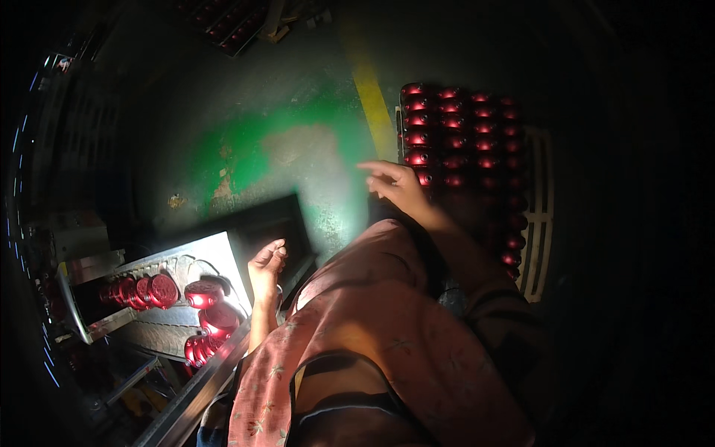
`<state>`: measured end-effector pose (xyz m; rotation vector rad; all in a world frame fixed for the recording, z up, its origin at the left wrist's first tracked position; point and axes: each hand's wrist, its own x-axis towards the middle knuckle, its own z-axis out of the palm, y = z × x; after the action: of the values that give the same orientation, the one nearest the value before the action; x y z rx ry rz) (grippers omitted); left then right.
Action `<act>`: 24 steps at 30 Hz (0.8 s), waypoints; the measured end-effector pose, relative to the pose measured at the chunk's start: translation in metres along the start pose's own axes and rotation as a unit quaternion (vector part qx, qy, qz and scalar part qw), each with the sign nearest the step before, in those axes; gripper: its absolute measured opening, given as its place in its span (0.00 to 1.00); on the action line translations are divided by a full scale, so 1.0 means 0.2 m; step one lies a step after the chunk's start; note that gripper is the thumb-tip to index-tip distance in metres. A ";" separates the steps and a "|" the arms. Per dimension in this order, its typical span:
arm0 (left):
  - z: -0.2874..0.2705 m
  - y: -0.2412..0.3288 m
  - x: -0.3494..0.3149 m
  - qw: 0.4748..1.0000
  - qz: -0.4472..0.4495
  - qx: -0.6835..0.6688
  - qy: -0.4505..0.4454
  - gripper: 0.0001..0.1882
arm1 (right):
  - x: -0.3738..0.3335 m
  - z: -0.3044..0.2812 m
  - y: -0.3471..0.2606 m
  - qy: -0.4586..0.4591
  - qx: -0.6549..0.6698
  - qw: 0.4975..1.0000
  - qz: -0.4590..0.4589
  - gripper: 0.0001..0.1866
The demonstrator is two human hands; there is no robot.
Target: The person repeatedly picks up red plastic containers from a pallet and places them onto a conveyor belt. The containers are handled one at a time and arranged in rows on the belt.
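Left hand (pixel 267 261) is loosely curled, contents cannot be told | right hand (pixel 396 185) is held part-open, empty | red parts (pixel 417 138) are arranged over slatted pallet (pixel 545 215), right, and on pale stand (pixel 234 267), left

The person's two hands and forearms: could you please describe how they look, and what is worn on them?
The left hand and the right hand are gloveless. The left forearm and right forearm are bare where lit; higher up, the right one is too shadowed to tell any sleeve. A reddish-pink garment with small leaf-like prints is also worn.
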<state>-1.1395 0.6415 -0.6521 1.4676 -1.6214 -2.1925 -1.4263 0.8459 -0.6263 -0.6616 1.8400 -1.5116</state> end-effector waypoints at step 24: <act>1.55 1.23 2.36 0.544 0.182 0.544 -0.613 0.27 | 0.15 0.10 0.13 0.700 0.151 0.694 0.078 0.26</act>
<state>-1.7288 0.5041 -0.7688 -1.1679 -3.4623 -1.7402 -1.4309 0.8160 -0.6591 1.1867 2.3192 -2.3461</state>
